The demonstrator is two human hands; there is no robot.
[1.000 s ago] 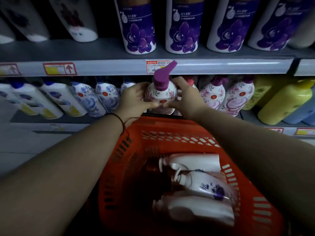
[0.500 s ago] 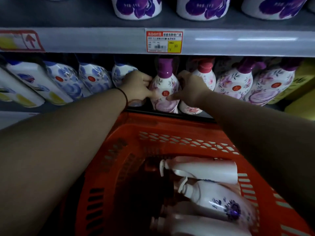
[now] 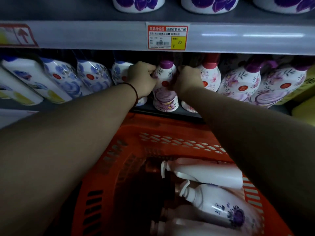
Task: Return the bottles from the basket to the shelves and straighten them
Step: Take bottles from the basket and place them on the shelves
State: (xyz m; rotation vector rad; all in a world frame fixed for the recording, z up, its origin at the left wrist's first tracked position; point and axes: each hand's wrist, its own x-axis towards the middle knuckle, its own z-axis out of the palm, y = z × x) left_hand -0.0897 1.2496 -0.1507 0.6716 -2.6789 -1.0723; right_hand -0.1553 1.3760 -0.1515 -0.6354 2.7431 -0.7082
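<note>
- We are gripping the purple-capped bottle [image 3: 165, 86] with both hands: the left hand [image 3: 142, 80] is curling its fingers round the bottle's left shoulder, and the right hand [image 3: 188, 80] is curling round its right shoulder.
- Neither hand is spread open; both are closing on the same bottle just below its cap, with the front label showing between them.
- Compared with a second ago, we are no longer carrying the bottle in front of the shelf edge strip [image 3: 85, 34]. It is now standing upright on the lower shelf [image 3: 170, 111], its base on the shelf near the front lip.
- We are judging the placing step as nearly done for this bottle; what remains is squaring it so the label faces forward, then letting go.
- The bottle is sitting between a blue-flowered bottle [image 3: 119, 72] on its left and a red-capped bottle [image 3: 210, 74] on its right, close to both.
- Further right, more purple-capped floral bottles [image 3: 242, 84] are leaning in the row.
- Below our forearms, the orange basket [image 3: 153, 133] is holding more bottles lying on their sides, among them a white pump bottle [image 3: 204, 174] and a purple-flowered pump bottle [image 3: 221, 206], so the task is still unfinished.
</note>
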